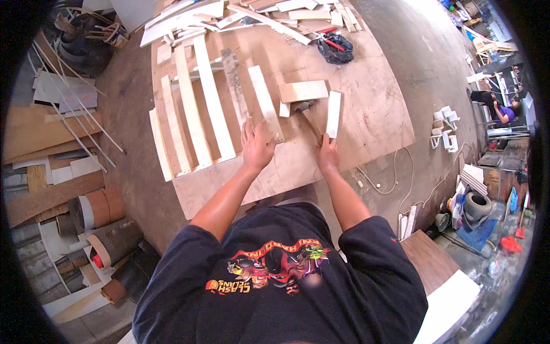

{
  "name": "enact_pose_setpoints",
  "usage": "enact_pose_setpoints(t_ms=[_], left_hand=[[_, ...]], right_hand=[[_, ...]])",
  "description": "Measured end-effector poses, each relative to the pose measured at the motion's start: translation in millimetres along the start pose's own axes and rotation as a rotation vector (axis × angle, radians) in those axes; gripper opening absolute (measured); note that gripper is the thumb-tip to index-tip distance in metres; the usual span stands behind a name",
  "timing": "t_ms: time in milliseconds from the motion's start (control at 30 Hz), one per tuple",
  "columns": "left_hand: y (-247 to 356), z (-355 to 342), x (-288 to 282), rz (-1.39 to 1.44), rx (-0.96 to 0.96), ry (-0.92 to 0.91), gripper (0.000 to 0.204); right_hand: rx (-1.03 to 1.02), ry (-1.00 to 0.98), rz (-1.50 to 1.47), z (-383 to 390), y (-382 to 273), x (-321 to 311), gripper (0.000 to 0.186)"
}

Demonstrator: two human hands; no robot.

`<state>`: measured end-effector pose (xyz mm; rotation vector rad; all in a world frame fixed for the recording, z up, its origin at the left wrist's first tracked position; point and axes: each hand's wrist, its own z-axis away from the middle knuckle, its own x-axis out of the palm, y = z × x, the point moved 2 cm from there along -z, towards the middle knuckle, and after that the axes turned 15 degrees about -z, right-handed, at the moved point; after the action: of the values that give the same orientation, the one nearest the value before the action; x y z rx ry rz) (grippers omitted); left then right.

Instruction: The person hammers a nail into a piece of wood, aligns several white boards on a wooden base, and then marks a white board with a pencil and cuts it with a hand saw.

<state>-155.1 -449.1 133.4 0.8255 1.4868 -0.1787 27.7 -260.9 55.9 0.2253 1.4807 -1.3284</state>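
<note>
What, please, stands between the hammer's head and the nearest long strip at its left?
In this view, a small white piece stands between the head of the hammer, held in the right hand, and that strip.

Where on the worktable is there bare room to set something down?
The worktable is bare between the black bag, the white block and the right edge. A smaller patch lies between the left hand and right hand, toward the near edge. Crowded: the left half, with slats, and the far edge, with wood scraps.
</note>
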Motion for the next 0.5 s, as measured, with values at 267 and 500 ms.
enact_pose_setpoints(t_ms=[267,500], left_hand=[[92,-57,57,0.342,0.099,-0.177,0.064],[91,-90,150,0.156,-0.582,-0.431,0.104]], right_hand=[[-0.110,0.077,0.112,-103,32,-24,0.053],[-0.087,0.053,0.030,-180,54,-80,0.053]])
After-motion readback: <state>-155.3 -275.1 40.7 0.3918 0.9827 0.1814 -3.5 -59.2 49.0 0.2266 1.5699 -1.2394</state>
